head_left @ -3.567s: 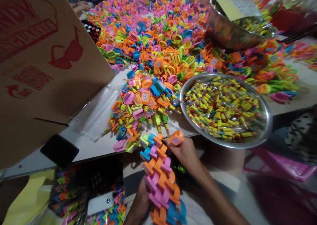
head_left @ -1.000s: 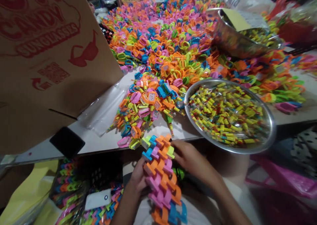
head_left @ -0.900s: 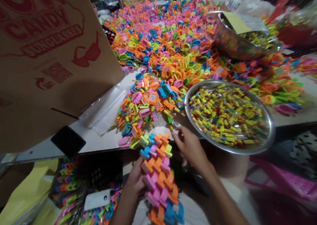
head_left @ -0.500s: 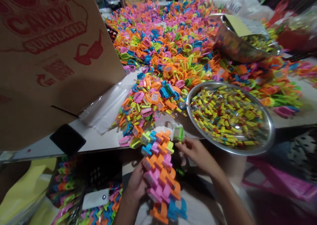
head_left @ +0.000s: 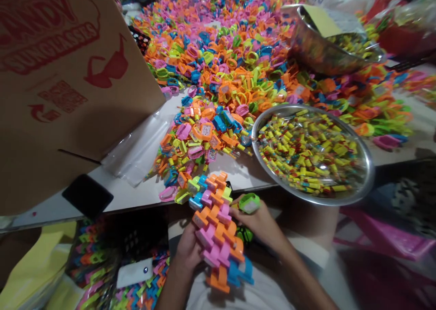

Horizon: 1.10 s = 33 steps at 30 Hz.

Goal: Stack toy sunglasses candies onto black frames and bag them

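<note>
My left hand (head_left: 189, 248) is closed around the side of a long block of toy watches (head_left: 218, 237), orange, pink, blue and yellow, fitted together in rows. The block tilts over my lap, its far end near the table edge. My right hand (head_left: 262, 226), just right of the block, pinches a single green toy watch (head_left: 249, 203) with a pale face; its fingertips are close to the block, and I cannot tell if they touch it. Loose toy watches (head_left: 206, 132) lie heaped on the table beyond both hands.
A steel basin (head_left: 323, 201) of yellow-wrapped candies stands at the table's edge, right. Behind it is another metal bowl (head_left: 306, 51). A cardboard box (head_left: 112, 112), clear plastic bag (head_left: 132, 153) and dark phone (head_left: 87, 195) are left. Below lies a white phone (head_left: 132, 273) on more watches.
My right hand has brought the green toy watch down and turned its face upward, closer to the block. My left hand still holds the block. The whole view has shifted slightly.
</note>
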Available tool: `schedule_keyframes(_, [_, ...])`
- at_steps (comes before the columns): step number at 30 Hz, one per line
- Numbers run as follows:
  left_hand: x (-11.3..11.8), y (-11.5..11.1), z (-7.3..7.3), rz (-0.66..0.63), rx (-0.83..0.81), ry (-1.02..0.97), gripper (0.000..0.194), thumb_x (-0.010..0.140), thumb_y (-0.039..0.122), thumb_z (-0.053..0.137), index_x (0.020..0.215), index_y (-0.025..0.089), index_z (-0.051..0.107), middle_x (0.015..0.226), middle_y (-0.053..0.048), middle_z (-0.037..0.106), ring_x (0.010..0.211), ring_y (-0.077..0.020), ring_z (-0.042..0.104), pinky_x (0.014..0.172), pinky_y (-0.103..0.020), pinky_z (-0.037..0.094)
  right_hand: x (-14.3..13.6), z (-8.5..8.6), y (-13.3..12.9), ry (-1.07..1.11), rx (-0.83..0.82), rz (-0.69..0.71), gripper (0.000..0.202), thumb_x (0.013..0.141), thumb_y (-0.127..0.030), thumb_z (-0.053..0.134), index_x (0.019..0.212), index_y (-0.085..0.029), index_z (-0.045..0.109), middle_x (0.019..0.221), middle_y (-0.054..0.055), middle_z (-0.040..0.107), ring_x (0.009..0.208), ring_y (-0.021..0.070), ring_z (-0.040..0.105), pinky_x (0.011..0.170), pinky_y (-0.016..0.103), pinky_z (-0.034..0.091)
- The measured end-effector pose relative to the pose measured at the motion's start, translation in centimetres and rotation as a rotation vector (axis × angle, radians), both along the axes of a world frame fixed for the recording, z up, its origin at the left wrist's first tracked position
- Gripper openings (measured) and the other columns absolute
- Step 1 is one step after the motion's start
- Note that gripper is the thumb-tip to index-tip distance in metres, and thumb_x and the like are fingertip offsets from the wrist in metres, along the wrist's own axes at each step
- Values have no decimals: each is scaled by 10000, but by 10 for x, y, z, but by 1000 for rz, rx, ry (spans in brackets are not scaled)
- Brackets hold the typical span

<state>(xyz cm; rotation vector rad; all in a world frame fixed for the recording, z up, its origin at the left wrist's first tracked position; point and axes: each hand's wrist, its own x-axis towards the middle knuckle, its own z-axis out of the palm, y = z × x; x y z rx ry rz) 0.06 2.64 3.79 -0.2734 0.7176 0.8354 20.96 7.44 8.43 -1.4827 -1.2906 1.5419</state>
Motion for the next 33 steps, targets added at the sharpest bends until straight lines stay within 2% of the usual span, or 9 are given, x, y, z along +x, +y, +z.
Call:
schedule_keyframes(3, [1,-1,0,-31,-18,-25,216,853,289,771,1024,159,787,929,-104,835,987,-364,802,888,-482,658,2,2,0,-102,137,53,225,879,-425,725,884,-200,716,870,54,775,770,206,698,685,277,523])
schedule_keyframes(6, [1,1,1,3,0,20,100,843,253,778,879,160,785,903,-99,835,1033,-367,795,953,-481,638,-1,13,-2,-237,206,185,149,938,-340,639,854,-218,660,857,34,749,786,200,685,679,253,478])
schedule_keyframes(11, [0,3,0,-8,45,34,145,856,280,786,886,138,793,913,-103,840,1090,-350,783,1047,-473,594,-17,37,-4,-422,178,263,105,953,-267,622,855,-228,622,944,38,756,866,210,692,700,240,444])
schedule_keyframes(14, [1,3,-1,-17,65,18,188,836,315,812,878,133,785,932,-101,840,1080,-340,786,1054,-462,590,-22,42,-5,-478,167,275,39,929,-217,624,892,-225,628,984,50,756,906,229,700,723,253,450])
schedule_keyframes(16, [2,1,1,-17,69,0,205,823,316,817,898,128,784,949,-112,839,1075,-345,786,1046,-467,593,-18,41,-8,-467,175,297,41,948,-237,617,964,-223,652,1025,70,750,957,251,702,768,276,476])
schedule_keyframes(20, [0,-9,7,-42,70,-73,311,857,339,773,1078,120,781,1001,-138,836,1062,-355,789,1010,-479,605,4,38,-12,-334,251,413,169,1024,-283,537,1097,-232,682,1084,82,730,986,239,694,840,309,520])
schedule_keyframes(25, [-8,-23,13,-27,16,-72,357,800,296,761,1121,142,777,955,-126,837,984,-368,799,945,-482,624,27,52,-3,-305,253,373,212,1065,-348,529,1129,-254,708,1005,42,739,851,191,696,722,271,524])
schedule_keyframes(29, [-9,-23,17,-15,-139,5,322,760,278,713,1050,153,780,902,-121,832,916,-373,801,881,-490,641,23,68,-9,-259,257,366,197,1076,-391,572,1036,-262,716,939,15,732,824,167,693,634,226,491])
schedule_keyframes(33, [-3,-20,23,-3,-191,37,263,786,272,677,1001,153,772,849,-120,822,887,-367,803,844,-485,648,10,64,-32,-252,374,444,185,1088,-342,570,994,-251,701,893,6,721,787,152,681,722,239,515])
